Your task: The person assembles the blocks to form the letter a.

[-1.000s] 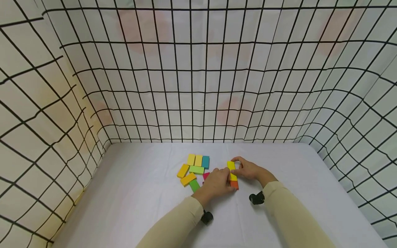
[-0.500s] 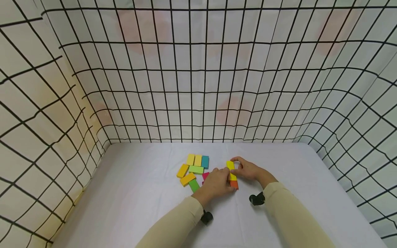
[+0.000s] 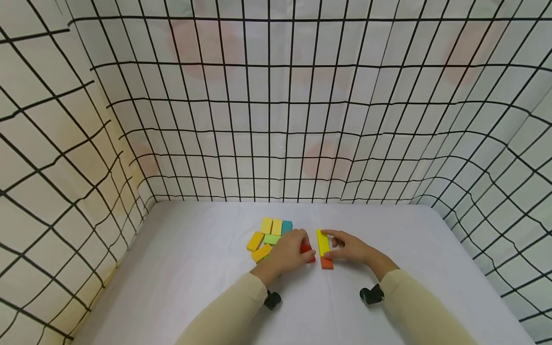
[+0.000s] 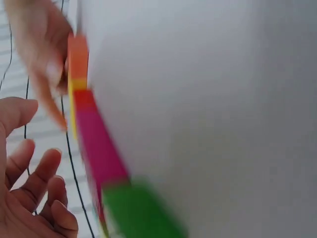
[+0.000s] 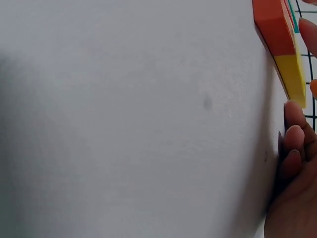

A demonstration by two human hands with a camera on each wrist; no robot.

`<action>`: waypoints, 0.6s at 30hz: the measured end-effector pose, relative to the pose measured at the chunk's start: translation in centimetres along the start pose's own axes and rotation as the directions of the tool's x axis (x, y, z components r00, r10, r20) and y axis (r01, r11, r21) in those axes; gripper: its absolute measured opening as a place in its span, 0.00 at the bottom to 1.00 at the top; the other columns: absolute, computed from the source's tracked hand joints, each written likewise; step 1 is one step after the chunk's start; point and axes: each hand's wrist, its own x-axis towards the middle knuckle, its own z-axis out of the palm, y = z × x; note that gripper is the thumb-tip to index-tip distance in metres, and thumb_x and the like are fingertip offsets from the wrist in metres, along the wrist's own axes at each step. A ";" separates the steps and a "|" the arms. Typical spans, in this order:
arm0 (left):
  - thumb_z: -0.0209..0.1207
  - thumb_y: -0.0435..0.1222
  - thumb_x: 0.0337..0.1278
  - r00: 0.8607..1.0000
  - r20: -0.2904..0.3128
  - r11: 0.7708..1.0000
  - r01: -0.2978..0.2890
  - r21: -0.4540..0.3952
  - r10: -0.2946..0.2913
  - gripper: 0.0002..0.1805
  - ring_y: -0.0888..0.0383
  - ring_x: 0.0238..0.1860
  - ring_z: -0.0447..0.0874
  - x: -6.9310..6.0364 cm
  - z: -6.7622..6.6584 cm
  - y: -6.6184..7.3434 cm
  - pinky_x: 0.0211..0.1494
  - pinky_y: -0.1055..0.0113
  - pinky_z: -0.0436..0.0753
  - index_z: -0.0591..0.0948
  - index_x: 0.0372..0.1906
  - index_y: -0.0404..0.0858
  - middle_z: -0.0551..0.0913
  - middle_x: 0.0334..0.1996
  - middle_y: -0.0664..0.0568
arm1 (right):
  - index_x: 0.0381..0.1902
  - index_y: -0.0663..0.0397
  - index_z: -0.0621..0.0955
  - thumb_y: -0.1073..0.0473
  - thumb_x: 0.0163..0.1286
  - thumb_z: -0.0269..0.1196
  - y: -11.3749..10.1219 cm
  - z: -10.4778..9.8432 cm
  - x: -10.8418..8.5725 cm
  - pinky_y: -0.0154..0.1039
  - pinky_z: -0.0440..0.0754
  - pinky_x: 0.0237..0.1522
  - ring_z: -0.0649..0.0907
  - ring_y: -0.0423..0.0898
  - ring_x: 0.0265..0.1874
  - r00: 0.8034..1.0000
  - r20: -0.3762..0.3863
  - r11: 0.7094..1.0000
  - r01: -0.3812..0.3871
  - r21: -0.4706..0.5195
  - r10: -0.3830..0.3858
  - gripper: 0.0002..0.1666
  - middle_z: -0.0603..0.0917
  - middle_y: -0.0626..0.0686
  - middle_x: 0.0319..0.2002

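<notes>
In the head view my left hand (image 3: 286,251) is over the block group, its thumb and fingers around a red block (image 3: 307,252). The left wrist view shows its fingers (image 4: 43,171) loosely bent and parted, apart from the red end (image 4: 85,100) and magenta block (image 4: 104,144). My right hand (image 3: 353,248) pinches a yellow block (image 3: 323,243) lengthwise, index at the far end and thumb near the close end. An orange block (image 3: 326,263) lies against that near end. In the right wrist view the other fingers (image 5: 293,139) are curled beside the yellow block (image 5: 291,74).
Left of my left hand lie pale yellow blocks (image 3: 266,225), a blue block (image 3: 286,226), a light green block (image 3: 270,239) and orange-yellow blocks (image 3: 255,241). A black wire grid (image 3: 276,130) surrounds the white tabletop (image 3: 181,268) at the back and sides.
My left hand has moved left, away from the yellow and orange blocks, uncovering the red block. My right hand stays at the yellow block, its thumb now lower along it.
</notes>
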 end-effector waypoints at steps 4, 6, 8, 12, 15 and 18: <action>0.64 0.49 0.64 0.998 -0.043 0.998 0.052 0.040 -0.050 0.15 0.58 0.41 0.73 0.3 -1.8 -2.2 0.45 0.67 0.78 0.80 0.47 0.43 0.81 0.39 0.55 | 0.74 0.39 0.71 0.42 0.59 0.74 0.2 0.4 -0.3 0.41 0.71 0.43 0.71 0.47 0.45 1.000 -0.009 0.999 0.017 -0.037 -0.017 0.46 0.73 0.50 0.44; 0.63 0.49 0.65 0.995 -0.057 0.994 0.090 0.057 -0.087 0.16 0.55 0.43 0.74 0.6 -2.6 -3.2 0.47 0.63 0.78 0.80 0.49 0.42 0.83 0.41 0.53 | 0.73 0.38 0.72 0.41 0.59 0.75 0.1 0.5 -0.3 0.41 0.71 0.43 0.71 0.47 0.46 1.000 -0.016 0.999 0.011 -0.043 -0.011 0.46 0.73 0.50 0.45; 0.64 0.48 0.64 0.991 -0.055 0.991 0.124 0.050 -0.121 0.18 0.54 0.42 0.73 0.8 -3.1 -3.9 0.45 0.62 0.78 0.81 0.50 0.41 0.82 0.40 0.51 | 0.73 0.39 0.72 0.41 0.59 0.75 0.1 0.6 -0.4 0.41 0.71 0.43 0.71 0.47 0.46 1.000 -0.018 0.998 0.007 -0.057 -0.008 0.46 0.73 0.50 0.45; 0.65 0.47 0.63 0.983 -0.023 0.983 0.181 -0.039 -0.182 0.20 0.55 0.40 0.74 1.1 -3.1 -4.7 0.42 0.64 0.79 0.80 0.53 0.38 0.79 0.38 0.50 | 0.73 0.40 0.72 0.40 0.58 0.75 0.1 0.8 -0.5 0.40 0.70 0.42 0.71 0.47 0.44 1.000 -0.019 0.997 -0.001 -0.077 0.000 0.46 0.72 0.50 0.43; 0.65 0.48 0.63 0.978 -0.027 0.977 0.206 -0.060 -0.208 0.24 0.56 0.41 0.77 1.5 -2.7 -4.8 0.43 0.63 0.81 0.80 0.55 0.37 0.82 0.41 0.49 | 0.73 0.39 0.73 0.39 0.58 0.75 0.1 0.8 -0.5 0.40 0.70 0.42 0.71 0.47 0.44 1.000 -0.027 0.996 -0.001 -0.090 -0.001 0.46 0.72 0.49 0.44; 0.65 0.52 0.61 0.969 -0.054 0.971 0.240 -0.012 -0.240 0.27 0.54 0.43 0.78 1.9 -2.4 -4.7 0.45 0.60 0.83 0.80 0.56 0.37 0.84 0.47 0.48 | 0.73 0.39 0.73 0.39 0.58 0.75 0.2 0.8 -0.5 0.41 0.70 0.42 0.71 0.47 0.44 0.999 -0.038 0.996 0.005 -0.092 -0.009 0.46 0.72 0.50 0.44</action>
